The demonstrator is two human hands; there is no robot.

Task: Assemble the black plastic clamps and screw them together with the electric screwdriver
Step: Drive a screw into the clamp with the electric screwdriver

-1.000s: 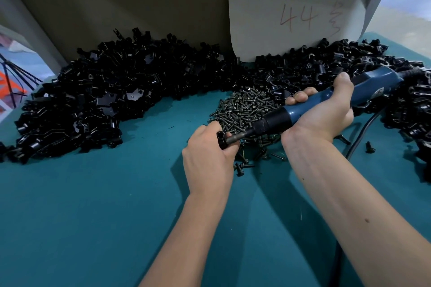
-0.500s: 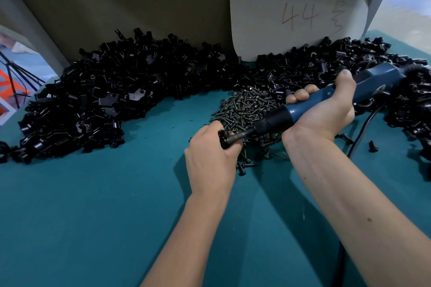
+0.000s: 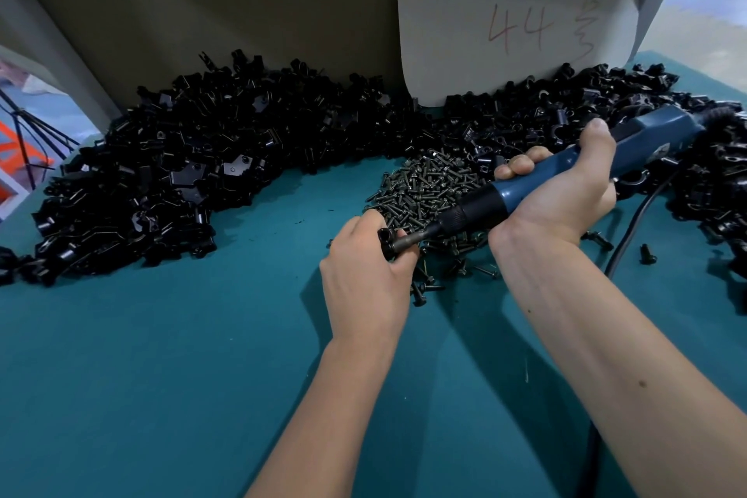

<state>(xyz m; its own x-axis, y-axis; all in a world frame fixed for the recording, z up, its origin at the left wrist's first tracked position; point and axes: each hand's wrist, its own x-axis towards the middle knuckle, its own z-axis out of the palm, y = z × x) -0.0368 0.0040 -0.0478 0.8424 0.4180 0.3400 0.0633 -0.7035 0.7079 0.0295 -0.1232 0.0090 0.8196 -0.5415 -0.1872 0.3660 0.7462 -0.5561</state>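
My left hand point(image 3: 364, 275) is curled tight round a black clamp point(image 3: 386, 241), only the top edge of which shows above my fingers. My right hand point(image 3: 562, 194) is wrapped round the blue screwdriver point(image 3: 537, 180), thumb up along the body. The tool slopes down to the left and its bit point(image 3: 410, 239) meets the clamp. Both hands are held just above the teal counter point(image 3: 161, 356).

Directly behind the hands lies a heap of dark screws point(image 3: 428, 186), with strays point(image 3: 424, 287) scattered beside my left wrist. The cord point(image 3: 630, 230) runs from the tool's rear down across the counter. Clamp parts are piled in a broad band point(image 3: 182, 174) along the back wall, left to right. A white card point(image 3: 517, 20) marked "44" in red leans against that wall.
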